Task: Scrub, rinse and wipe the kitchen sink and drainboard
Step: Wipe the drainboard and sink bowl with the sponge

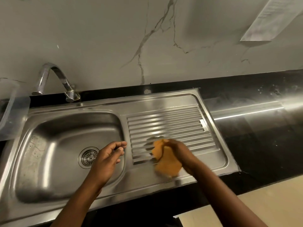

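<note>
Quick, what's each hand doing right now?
Left hand: open, loosely curled fingers, holding nothing.
Right hand: grips a crumpled orange cloth on the ribbed steel drainboard.

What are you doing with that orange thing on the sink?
A person is cleaning a steel kitchen sink. The right hand grips an orange cloth and rubs it on the ridged drainboard, near its front edge. The left hand holds nothing and hovers with loosely curled fingers over the basin, close to the drain. The tap shows no water running.
</note>
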### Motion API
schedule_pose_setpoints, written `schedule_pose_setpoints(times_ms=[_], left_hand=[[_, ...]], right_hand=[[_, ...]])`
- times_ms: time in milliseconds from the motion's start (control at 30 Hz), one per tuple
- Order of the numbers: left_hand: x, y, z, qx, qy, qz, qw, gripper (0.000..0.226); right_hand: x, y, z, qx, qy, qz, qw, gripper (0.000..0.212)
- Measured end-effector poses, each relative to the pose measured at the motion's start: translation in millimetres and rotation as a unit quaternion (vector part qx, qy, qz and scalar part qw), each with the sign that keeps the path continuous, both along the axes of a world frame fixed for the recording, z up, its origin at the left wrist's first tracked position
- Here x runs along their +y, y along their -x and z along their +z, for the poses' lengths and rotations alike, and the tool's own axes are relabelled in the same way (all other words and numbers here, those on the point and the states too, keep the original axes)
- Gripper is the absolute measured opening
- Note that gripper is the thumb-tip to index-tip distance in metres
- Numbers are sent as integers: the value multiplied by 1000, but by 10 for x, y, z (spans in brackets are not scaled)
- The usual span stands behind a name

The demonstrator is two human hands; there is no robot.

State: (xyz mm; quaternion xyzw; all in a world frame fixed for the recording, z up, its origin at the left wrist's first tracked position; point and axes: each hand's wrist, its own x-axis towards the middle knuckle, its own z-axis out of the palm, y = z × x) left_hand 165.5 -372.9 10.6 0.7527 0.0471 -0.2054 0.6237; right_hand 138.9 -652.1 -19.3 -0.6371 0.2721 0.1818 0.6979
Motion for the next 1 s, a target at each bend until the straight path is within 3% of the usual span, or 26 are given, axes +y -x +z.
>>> schedule_pose_setpoints(times_ms=[133,200,267,333,400,467,567,633,800,867,1000], left_hand=[[-145,5,-9,0,-2,-21,1000,37],[-235,-1,-47,0,-1,-27,1000,26],[-312,-4,-99,5,-6,-32,999,23],[-371,-6,-135,9,-13,-39,999,27],[-428,-13,-165,9,-18,-46,999,27],[-466,-24,-190,10,-19,-46,999,26],[-480,-33,-202,12,-15,-39,999,23],[-459,-41,-210,20,-24,-36,999,22],[-360,-83,-201,25,-37,-11,999,22],[-309,-97,-207,34,-40,-5,999,21],[-237,-127,-175,31,-41,-4,999,24]], right_hand=[[-793,29,-38,39,-176,-176,968,44],[-1063,-13,-64,9,-183,-210,960,42],[-1273,-67,-158,-29,-38,-178,983,35],[-1391,-85,-259,-60,196,-134,970,37],[-1442,-73,-308,-95,329,-99,934,49],[-1483,-38,-347,-130,409,19,903,64],[-1610,-10,-568,-103,544,263,790,92],[-1628,23,-723,-79,569,292,765,94],[-1060,-56,-883,-54,603,185,774,104],[-646,-121,-904,-55,597,186,778,105],[395,-185,-957,-132,575,223,776,83]])
